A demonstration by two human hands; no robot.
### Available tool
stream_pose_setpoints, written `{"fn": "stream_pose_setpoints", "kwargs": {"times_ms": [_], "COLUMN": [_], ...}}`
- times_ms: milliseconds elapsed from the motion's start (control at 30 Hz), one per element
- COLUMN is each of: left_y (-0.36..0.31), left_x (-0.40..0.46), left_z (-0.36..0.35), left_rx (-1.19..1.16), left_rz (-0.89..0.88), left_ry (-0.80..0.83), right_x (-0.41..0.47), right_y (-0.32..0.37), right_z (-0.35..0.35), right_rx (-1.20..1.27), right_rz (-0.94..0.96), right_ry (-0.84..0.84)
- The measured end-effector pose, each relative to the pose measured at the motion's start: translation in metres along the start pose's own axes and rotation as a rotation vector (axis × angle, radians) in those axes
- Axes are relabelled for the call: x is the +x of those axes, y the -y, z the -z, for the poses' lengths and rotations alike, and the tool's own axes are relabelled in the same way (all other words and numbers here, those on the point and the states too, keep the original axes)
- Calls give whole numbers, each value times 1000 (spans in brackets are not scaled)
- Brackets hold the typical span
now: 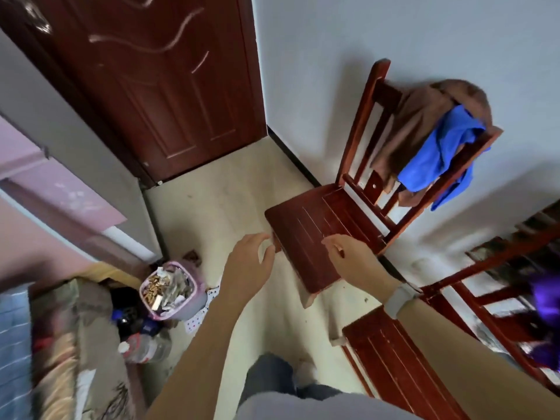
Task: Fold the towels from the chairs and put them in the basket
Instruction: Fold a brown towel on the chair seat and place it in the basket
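A pink waste bin (169, 294) sits on the floor left of the left hand (247, 262), whose fingers are loosely curled, empty. The right hand (353, 260), likewise empty, hovers over a chair seat (315, 225). Beyond it, up right, brown towel (415, 122) and blue towel (439, 153) drape the chair back.

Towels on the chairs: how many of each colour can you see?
Brown towel: 1, over the far chair's back
Blue towel: 1, over the same back
Purple towel: 1, on the near chair, blurred at the frame's edge
Total: 3
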State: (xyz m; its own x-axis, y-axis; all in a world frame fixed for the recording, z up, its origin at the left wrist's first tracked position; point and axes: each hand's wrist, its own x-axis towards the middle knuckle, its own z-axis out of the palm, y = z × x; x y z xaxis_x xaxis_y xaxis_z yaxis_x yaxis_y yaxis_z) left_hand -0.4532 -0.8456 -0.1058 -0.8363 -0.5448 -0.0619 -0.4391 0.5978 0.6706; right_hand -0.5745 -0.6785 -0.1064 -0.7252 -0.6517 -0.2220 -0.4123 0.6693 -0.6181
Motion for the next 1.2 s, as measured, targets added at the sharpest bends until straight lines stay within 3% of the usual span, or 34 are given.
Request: {"fn": "stream_pose_setpoints", "kwargs": {"times_ms": [133,300,600,800,867,967,1067,1200], "left_y": [-2,-20,-131,-233,-269,-308,-325,-337], "left_x": [86,215,394,428,435,444,451,455], "left_z": [0,-19,-70,-126,-148,-180,-204,-211], "left_rx": [-6,6,-33,-72,-43,108,317,287], "left_rz": [-47,-173,-691,-1045,-1133,-1215,-1221,-1264], "left_ry": [70,257,518,556,525,522,571,514], "right_x": [66,143,216,211,209,212,216,218], "right_y": [-7,-28,-48,-59,-67,-82,-97,-103], "right_z": [16,42,122,168,179,188,184,178], "right_rx": [39,39,176,-94,-216,-309,-270,-228], "right_rz": [-82,-229,-683,-819,-864,-909,-915,-927], "right_ry": [-52,-247,-816,-1084,-1063,-890,-731,-673]}}
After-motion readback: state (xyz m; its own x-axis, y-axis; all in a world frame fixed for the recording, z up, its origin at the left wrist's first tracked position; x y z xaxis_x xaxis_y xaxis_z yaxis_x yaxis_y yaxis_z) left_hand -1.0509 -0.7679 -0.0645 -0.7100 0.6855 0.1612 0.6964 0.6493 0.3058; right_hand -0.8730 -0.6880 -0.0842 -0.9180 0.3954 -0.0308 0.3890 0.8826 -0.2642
